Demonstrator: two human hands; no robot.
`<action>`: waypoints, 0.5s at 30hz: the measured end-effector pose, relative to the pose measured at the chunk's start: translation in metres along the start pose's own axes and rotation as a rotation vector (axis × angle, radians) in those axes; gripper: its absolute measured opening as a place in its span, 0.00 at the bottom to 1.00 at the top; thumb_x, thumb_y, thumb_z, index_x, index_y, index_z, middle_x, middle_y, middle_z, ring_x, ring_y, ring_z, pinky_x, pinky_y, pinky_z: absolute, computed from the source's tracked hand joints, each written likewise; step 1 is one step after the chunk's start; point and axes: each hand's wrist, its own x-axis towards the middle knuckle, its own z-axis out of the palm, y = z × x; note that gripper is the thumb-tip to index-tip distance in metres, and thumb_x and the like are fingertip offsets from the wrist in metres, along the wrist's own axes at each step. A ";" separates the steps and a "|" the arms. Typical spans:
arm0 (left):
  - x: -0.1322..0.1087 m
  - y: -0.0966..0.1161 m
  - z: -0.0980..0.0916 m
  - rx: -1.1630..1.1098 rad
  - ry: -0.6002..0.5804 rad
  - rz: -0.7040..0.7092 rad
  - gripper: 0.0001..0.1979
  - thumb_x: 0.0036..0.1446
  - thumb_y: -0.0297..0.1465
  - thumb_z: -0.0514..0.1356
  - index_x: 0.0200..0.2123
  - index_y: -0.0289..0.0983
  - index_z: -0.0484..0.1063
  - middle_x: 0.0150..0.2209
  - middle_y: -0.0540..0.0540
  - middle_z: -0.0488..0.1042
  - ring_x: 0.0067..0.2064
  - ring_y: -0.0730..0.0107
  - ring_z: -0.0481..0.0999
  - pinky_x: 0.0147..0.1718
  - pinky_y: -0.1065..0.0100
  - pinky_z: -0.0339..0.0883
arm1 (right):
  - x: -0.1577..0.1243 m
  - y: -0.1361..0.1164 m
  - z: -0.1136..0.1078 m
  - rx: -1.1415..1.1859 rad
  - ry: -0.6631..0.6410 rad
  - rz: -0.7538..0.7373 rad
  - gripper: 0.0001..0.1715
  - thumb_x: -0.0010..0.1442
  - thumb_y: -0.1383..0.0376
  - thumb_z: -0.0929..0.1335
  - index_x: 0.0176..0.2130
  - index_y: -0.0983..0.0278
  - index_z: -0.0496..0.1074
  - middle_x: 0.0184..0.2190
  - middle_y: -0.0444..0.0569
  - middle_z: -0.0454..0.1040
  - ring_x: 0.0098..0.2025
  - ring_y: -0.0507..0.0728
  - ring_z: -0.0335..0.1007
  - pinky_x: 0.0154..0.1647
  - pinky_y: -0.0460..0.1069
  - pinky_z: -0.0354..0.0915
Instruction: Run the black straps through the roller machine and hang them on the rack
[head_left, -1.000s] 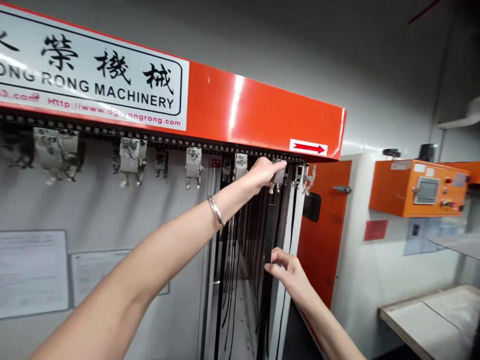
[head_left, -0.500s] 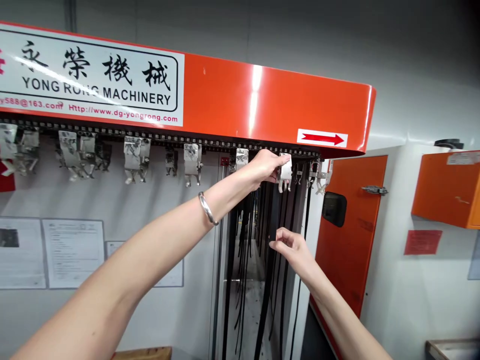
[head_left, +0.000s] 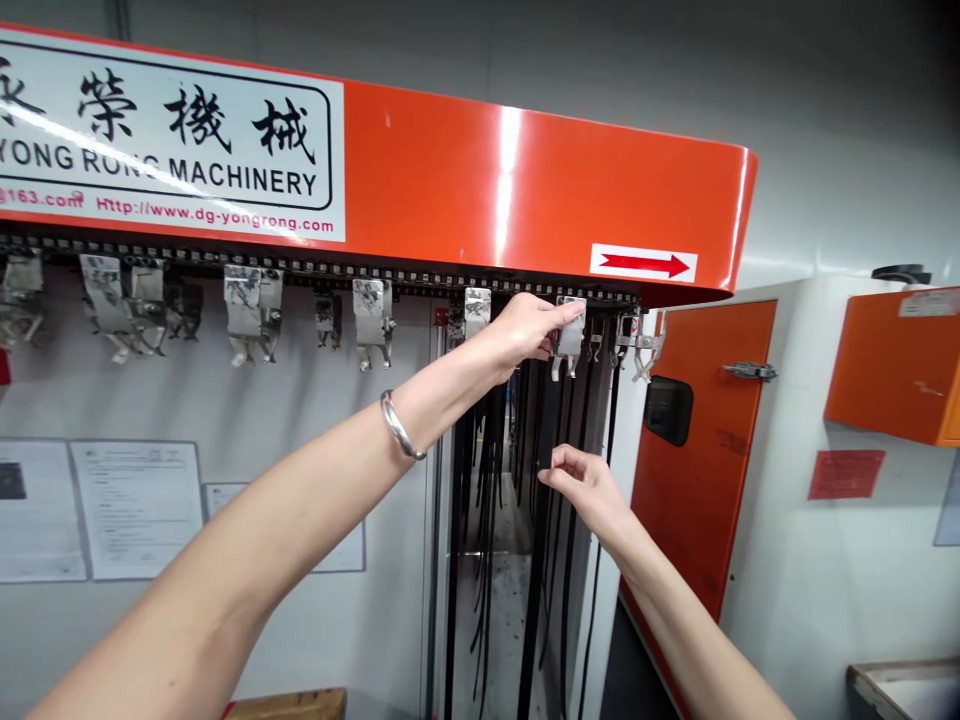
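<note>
My left hand (head_left: pixel 529 327), with a silver bangle on its wrist, reaches up to a metal spring clip (head_left: pixel 570 335) under the orange cover. Its thumb lies on the clip's front plate while the other fingers curl behind, partly hidden. Lower down, my right hand (head_left: pixel 589 485) is closed, with thumb and fingertips together beside a long black strap (head_left: pixel 551 420) that hangs below the clip. Whether anything is between those fingertips is too small to make out. Another metal clip (head_left: pixel 477 310) hangs just left of my left hand.
Several clips hang from a chain (head_left: pixel 420 280) beneath the orange cover (head_left: pixel 450 180), which bears a red arrow sign (head_left: pixel 643 263) pointing right. Black straps (head_left: pixel 489 480) dangle inside a narrow opening. An orange door (head_left: pixel 705 450) and orange box (head_left: pixel 892 360) are at the right.
The view has shifted slightly, so the lettered sign and left-hand clips appear farther left. My left hand stays on the same clip, and my right hand remains pinched beside the strap.
</note>
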 end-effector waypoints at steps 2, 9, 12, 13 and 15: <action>-0.008 -0.006 0.001 0.011 -0.007 0.015 0.15 0.62 0.38 0.58 0.33 0.31 0.75 0.35 0.39 0.79 0.37 0.67 0.78 0.46 0.60 0.67 | -0.001 0.001 0.000 -0.008 0.009 -0.005 0.09 0.52 0.65 0.69 0.25 0.63 0.66 0.24 0.39 0.62 0.29 0.51 0.57 0.32 0.48 0.50; -0.037 -0.054 0.005 0.193 0.224 0.067 0.22 0.54 0.40 0.63 0.47 0.31 0.71 0.53 0.34 0.74 0.56 0.56 0.72 0.57 0.57 0.62 | 0.004 0.004 0.002 -0.040 0.044 -0.029 0.11 0.52 0.63 0.69 0.24 0.63 0.64 0.23 0.39 0.61 0.28 0.51 0.57 0.32 0.47 0.53; -0.038 -0.058 0.004 0.189 0.231 0.091 0.17 0.56 0.38 0.60 0.42 0.31 0.73 0.47 0.36 0.78 0.51 0.57 0.75 0.55 0.58 0.64 | 0.001 -0.001 0.008 -0.076 0.123 -0.010 0.11 0.51 0.59 0.71 0.27 0.62 0.67 0.26 0.41 0.66 0.32 0.53 0.63 0.35 0.48 0.59; -0.041 -0.057 0.006 0.181 0.233 0.097 0.17 0.56 0.39 0.60 0.42 0.31 0.73 0.47 0.37 0.78 0.51 0.57 0.75 0.55 0.58 0.65 | -0.005 -0.004 0.010 -0.094 0.176 -0.003 0.12 0.50 0.57 0.72 0.31 0.62 0.69 0.31 0.43 0.70 0.36 0.55 0.67 0.40 0.49 0.61; -0.054 -0.057 0.018 0.168 0.242 0.107 0.21 0.57 0.42 0.60 0.46 0.33 0.72 0.50 0.39 0.77 0.53 0.58 0.75 0.57 0.58 0.64 | -0.028 -0.010 0.015 -0.137 0.295 0.020 0.24 0.48 0.53 0.74 0.43 0.59 0.72 0.46 0.46 0.73 0.49 0.60 0.68 0.51 0.54 0.63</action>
